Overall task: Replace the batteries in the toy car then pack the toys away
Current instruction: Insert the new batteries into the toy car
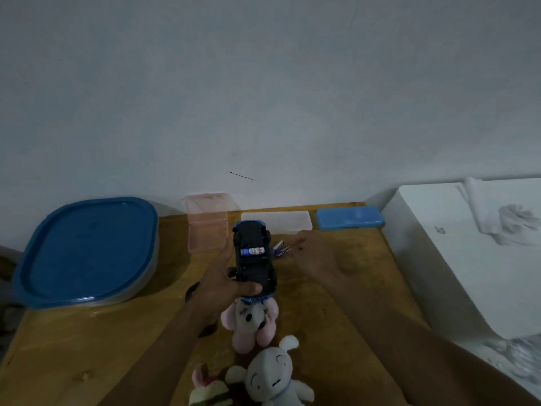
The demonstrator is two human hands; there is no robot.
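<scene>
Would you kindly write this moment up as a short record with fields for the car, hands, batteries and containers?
Toy car: upside down, compartment open, one battery seated
Left hand: grips the car above the table
Right hand: fingers extended beside loose batteries; contact unclear
Containers: blue-lidded tub at left; pink box, clear case, blue case along the wall
Toys unpacked: pink plush, white plush
</scene>
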